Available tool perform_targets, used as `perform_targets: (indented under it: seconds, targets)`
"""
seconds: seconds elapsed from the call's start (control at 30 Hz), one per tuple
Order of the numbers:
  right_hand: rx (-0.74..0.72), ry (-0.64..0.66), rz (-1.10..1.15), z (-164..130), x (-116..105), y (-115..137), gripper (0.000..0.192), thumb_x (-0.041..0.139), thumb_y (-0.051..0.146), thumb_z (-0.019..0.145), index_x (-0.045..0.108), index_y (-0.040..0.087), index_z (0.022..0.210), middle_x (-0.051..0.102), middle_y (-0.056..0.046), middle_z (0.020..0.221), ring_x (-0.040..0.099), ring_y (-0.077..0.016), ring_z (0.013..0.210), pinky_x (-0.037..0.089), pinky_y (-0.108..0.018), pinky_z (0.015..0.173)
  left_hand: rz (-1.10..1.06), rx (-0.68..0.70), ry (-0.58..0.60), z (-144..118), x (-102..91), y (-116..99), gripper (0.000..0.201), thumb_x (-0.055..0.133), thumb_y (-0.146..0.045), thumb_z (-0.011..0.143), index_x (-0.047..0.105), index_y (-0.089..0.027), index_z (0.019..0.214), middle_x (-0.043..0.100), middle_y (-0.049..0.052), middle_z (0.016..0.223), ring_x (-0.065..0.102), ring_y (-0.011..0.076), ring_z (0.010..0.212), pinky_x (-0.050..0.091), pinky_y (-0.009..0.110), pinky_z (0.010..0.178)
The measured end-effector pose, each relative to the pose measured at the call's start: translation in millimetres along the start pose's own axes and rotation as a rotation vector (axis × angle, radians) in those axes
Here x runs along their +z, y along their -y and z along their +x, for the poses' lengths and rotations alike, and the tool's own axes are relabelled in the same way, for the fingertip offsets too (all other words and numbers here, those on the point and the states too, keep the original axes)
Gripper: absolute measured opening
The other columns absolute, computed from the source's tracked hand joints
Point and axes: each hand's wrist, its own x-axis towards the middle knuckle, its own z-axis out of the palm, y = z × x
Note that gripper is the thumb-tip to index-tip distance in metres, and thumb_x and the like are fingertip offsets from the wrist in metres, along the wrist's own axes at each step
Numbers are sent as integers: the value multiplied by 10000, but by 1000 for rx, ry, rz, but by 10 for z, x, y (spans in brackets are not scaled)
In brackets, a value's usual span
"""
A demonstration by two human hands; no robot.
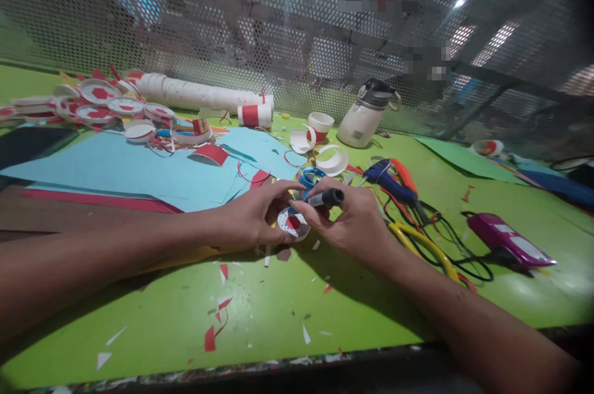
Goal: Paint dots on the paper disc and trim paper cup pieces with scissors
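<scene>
Left hand (253,216) pinches a small round paper disc (293,224) with red-white pattern, mid-table on the green tabletop (278,313); right hand (355,221) has fingers closed around a black marker (326,198) just above the disc. Blue tape roll (310,177) just behind the hands, glue gun (390,179) and yellow-handled scissors (427,245) right, blue paper sheets (139,168) and cut cup rims (97,103) far left, bottle (366,115) far centre, paper scraps (211,337) near.

no text, brand or number can be read here. the white bottle (364,119) carries a small grey label low on its side, too small to make out. the paper discs (99,97) and the disc (293,222) between the hands show only red and white patterns, no letters.
</scene>
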Motion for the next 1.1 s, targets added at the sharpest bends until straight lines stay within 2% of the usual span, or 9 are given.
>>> perform_targets:
  seconds: [0.23,0.47,0.6,0.73,1.1]
  targets:
    - [87,-137,39,32,-75,-2,215,660,265,823,611,139,656,584,9,540,499,-100,473,384,-228,472,-18,46,55,2,-3,-1,509,715,-235,798,428,-190,1217,644,17,819,661,140,546,503,199,423]
    - [178,-90,80,52,-63,-13,315,648,299,828,575,144,563,577,-7,530,493,-104,466,369,-244,467,-38,21,29,2,16,-17,468,706,-177,794,427,-176,1170,637,5,794,673,150,561,511,196,425]
    - [194,-86,65,56,-56,-18,303,651,308,828,597,136,584,586,-9,528,485,-105,466,361,-246,466,-2,32,30,1,14,-22,436,706,-190,797,436,-175,1139,641,6,795,664,140,551,504,184,409]
    - [203,-72,63,54,-42,-28,269,652,307,827,623,125,631,596,-10,532,485,-109,468,361,-248,467,-14,18,57,0,10,-28,475,682,-184,816,411,-194,1205,643,7,800,663,145,556,512,194,404]
    - [213,-42,69,36,-22,-48,270,639,314,832,601,144,626,588,-5,537,493,-115,474,358,-254,476,-9,15,43,2,17,-32,515,688,-164,802,397,-168,1226,641,18,796,665,154,549,515,204,404]
